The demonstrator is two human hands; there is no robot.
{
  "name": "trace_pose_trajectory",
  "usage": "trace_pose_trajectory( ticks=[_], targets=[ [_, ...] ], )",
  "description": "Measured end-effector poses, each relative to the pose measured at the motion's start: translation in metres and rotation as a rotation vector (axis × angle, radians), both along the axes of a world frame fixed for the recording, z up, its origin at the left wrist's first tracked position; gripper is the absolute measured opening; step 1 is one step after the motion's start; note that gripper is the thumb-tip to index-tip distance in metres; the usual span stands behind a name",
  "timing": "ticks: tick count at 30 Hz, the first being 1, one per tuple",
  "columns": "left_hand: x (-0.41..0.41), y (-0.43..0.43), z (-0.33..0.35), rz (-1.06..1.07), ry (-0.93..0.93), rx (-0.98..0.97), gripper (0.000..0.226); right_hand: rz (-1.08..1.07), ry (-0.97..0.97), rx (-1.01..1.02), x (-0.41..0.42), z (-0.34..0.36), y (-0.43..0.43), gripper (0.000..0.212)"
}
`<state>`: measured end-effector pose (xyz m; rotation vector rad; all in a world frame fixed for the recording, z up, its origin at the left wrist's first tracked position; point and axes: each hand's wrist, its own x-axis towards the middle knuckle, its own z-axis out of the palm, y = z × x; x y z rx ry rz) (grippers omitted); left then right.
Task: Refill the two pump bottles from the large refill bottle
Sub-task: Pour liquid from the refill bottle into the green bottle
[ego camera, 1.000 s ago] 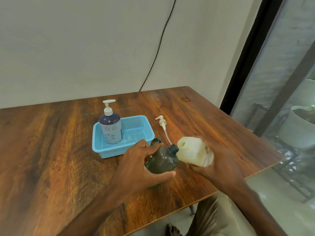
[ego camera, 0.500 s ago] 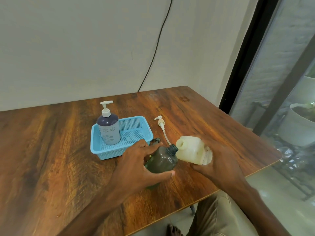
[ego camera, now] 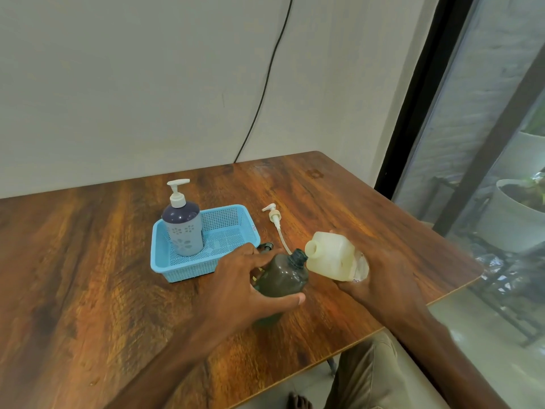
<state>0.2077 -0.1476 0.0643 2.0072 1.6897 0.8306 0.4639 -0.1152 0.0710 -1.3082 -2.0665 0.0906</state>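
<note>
Likely a home room: wood-grain table (ego camera: 73, 261) against a plain wall (ego camera: 118, 84), glass door (ego camera: 486, 128) onto potted plants (ego camera: 513, 222).

Refill bottle (ego camera: 333, 258), mouth just beside dark bottle (ego camera: 281, 278) neck

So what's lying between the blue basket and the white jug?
A loose pump with its tube and a small dark cap, on the table, in the head view.

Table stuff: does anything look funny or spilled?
One pump lies on its side on the table, beside the blue basket, while the dark bottle has an open neck. The left hand holds that bottle tilted toward the refill bottle. No spill shows.
</note>
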Motion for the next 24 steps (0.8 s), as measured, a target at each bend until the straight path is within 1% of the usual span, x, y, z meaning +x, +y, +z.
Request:
trace_pose_trajectory(
  ticks=[6,10,15,24],
  targets=[
    [0.006,0.008,-0.003,-0.017,-0.059,0.001,0.088,-0.025,-0.048,0.001,0.003,0.005,0.004,0.083],
    [0.008,0.01,-0.003,-0.019,-0.103,0.02,0.081,-0.051,-0.073,0.025,0.003,0.008,0.006,0.082],
    [0.009,0.012,-0.005,-0.018,-0.095,0.043,0.082,-0.033,-0.074,0.053,0.003,0.011,0.007,0.077],
    [0.008,0.017,-0.015,-0.031,-0.13,0.071,0.083,-0.026,-0.128,0.068,0.003,0.015,0.01,0.075]
  ],
)
